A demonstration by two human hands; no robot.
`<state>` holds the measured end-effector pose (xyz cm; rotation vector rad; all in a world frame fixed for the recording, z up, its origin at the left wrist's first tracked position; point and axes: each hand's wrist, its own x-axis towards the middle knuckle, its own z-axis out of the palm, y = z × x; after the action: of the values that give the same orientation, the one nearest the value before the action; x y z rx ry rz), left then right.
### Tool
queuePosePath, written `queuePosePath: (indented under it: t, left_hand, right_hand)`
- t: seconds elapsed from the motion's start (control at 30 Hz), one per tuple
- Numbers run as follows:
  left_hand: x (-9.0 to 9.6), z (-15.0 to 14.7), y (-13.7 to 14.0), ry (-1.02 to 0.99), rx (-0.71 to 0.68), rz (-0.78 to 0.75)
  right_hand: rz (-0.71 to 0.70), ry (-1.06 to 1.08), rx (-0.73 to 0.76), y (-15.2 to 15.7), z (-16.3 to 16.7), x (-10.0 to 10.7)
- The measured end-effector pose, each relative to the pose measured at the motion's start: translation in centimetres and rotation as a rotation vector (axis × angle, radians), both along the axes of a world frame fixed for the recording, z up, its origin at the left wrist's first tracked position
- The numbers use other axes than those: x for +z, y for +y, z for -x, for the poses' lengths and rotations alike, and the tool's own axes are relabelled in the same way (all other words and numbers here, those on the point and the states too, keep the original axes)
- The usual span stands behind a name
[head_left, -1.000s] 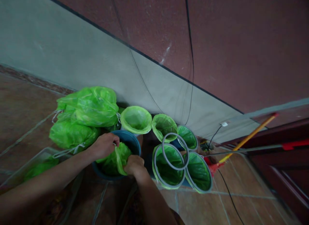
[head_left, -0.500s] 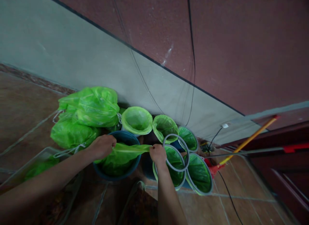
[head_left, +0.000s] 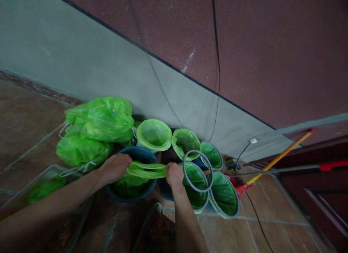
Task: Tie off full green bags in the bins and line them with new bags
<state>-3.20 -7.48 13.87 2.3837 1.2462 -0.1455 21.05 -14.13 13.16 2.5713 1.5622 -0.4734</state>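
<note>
A thin green plastic garbage bag [head_left: 148, 170] is stretched between my hands above a blue bin [head_left: 144, 153]. My left hand [head_left: 119, 165] is closed on one side of its mouth, over the bin's left part. On the other side my right hand [head_left: 174, 174] grips the bag's edge, just past the bin's right rim. A narrow gap shows between the two layers of the mouth. The lower part of the bag hangs down into the bin. Two loose grey rings [head_left: 198, 171] lie across the lined bins to the right of my right hand.
Several bins with green liners [head_left: 154, 134] stand along the wall. Tied, filled green bags [head_left: 106, 119] are piled at the left, above a clear tub [head_left: 51, 169]. A yellow-handled broom [head_left: 280, 157] leans at the right; a black cable [head_left: 258, 216] crosses the floor.
The bag's mouth has parted from one twisted strip into two separated bands. My right hand has shifted slightly left; my left hand stays almost in place.
</note>
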Motion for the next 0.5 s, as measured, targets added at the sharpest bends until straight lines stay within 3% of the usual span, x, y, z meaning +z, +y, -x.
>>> queuePosePath:
  t: [0.13,0.23,0.4,0.5]
  left_hand:
    - [0.1,-0.3,0.2,0.009,0.040,0.003]
    - [0.2,-0.4,0.2,0.018,0.064,0.018]
    - [0.5,-0.9,-0.1,0.008,0.088,0.044]
    - [0.0,-1.1,-0.2,-0.016,0.102,0.037]
  right_hand:
    - [-0.165,0.039,-0.056,0.0,-1.0,1.1]
    - [-0.366,0.187,-0.116,-0.1,-1.7,1.7]
    - [-0.819,0.721,-0.318,0.2,-1.7,2.0]
    - [-1.003,1.080,-0.441,0.3,-0.9,2.7]
